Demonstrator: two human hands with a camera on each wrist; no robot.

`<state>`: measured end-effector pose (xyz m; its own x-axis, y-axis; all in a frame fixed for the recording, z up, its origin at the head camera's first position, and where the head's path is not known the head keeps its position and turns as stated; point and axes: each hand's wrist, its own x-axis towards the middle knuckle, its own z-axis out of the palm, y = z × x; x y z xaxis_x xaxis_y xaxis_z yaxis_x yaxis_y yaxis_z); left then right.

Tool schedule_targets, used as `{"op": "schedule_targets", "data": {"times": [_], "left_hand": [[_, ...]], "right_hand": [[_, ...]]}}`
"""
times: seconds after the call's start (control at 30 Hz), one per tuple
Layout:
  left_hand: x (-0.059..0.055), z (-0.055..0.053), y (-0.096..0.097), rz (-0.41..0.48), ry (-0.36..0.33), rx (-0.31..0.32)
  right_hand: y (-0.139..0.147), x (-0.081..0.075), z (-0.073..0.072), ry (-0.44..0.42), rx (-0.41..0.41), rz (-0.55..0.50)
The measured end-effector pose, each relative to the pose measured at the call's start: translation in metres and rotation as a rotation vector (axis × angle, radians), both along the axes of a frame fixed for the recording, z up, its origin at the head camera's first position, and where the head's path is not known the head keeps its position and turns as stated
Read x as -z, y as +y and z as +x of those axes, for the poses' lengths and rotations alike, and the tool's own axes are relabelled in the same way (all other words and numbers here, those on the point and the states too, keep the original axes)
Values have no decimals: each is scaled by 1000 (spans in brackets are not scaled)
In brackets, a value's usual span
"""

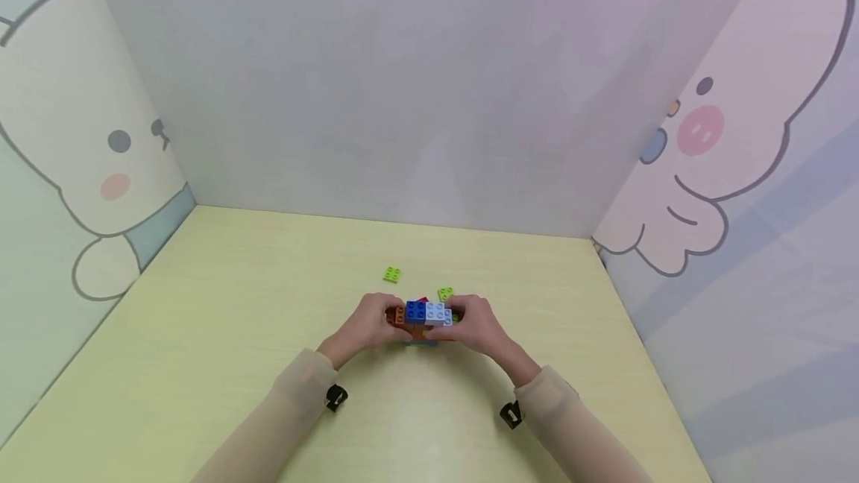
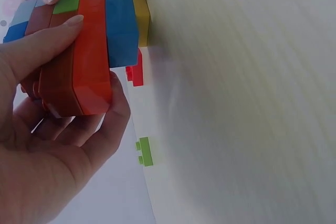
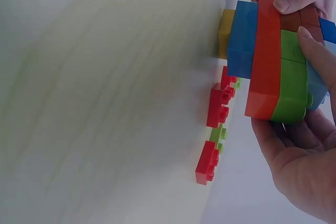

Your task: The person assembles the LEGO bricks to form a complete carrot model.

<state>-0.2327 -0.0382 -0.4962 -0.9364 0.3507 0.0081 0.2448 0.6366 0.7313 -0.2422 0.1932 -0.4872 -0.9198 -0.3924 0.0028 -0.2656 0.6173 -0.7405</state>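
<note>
Both hands hold one built stack of toy building bricks from opposite sides. My left hand (image 1: 372, 321) grips the brown end, its thumb on the brown brick (image 2: 59, 80) and its fingers behind. At the other end, my right hand (image 1: 476, 324) grips the green bricks (image 3: 292, 80), thumb in front and fingers curled behind. A dark blue brick (image 1: 415, 311) and a pale blue brick (image 1: 435, 314) top the stack. Lower down come a long orange-red brick (image 3: 266, 56), a blue brick (image 2: 121, 27) and a yellow brick (image 2: 140, 19), the lowest, close to the table.
Loose green bricks lie beyond the hands, one farther back (image 1: 392, 274) and one nearer the right hand (image 1: 446, 294). In the right wrist view, red bricks (image 3: 207, 163) lie behind the stack. The pale table (image 1: 268, 267) meets a grey wall (image 1: 403, 95) at the back.
</note>
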Motion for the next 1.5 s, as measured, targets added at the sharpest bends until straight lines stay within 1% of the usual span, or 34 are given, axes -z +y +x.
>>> {"op": "schedule_targets", "data": {"times": [0.2,0.37,0.43,0.5,0.6,0.67,0.77,0.83,0.93,1.07,1.13,1.23,1.33,1.5], "left_hand": [[-2,5,-1,1,-23,-12],[-3,9,-2,12,-31,-3],[-3,10,-2,18,-39,1],[-3,10,-2,22,-43,4],[-4,10,-1,21,-45,5],[-4,10,-1,19,-42,5],[-5,11,-1,14,-43,1],[-5,11,-1,12,-45,-4],[-4,12,-2,9,-48,-9],[-3,13,-2,9,-49,-19],[-3,14,-2,6,-40,-19],[-2,14,-2,7,-17,-6],[-2,14,-1,15,8,14],[-1,15,-2,28,8,21]], "right_hand": [[7,6,4,-24,7,36],[13,11,5,-34,-20,53],[15,10,4,-38,-46,97],[19,6,2,-26,-89,168],[25,-2,-5,3,-159,287],[30,-8,-12,35,-189,331],[30,-15,-23,68,-203,348],[27,-16,-28,104,-203,346],[19,-13,-35,151,-207,342],[6,-6,-45,173,-204,325],[-1,-3,-50,172,-202,329],[-10,2,-57,172,-223,352],[-18,5,-61,130,-248,351],[-29,7,-66,52,-273,365]]}}
